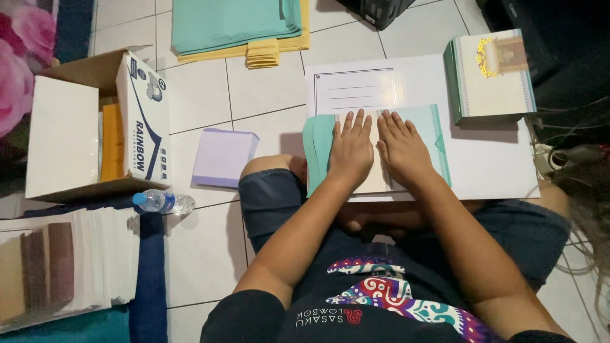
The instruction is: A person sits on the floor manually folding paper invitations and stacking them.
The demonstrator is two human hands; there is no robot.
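Both hands, left [351,151] and right [401,147], lie open and flat, pressing a teal card [438,143] on the white board [489,159] over the lap. Creasing seems underway; firm, even pressure suits next.

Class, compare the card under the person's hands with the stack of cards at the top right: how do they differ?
The card is single and pressed flat under both hands; the stack is many cards, untouched. The card lies nearest the person; the stack sits farther right. Both show teal edges and pale faces.
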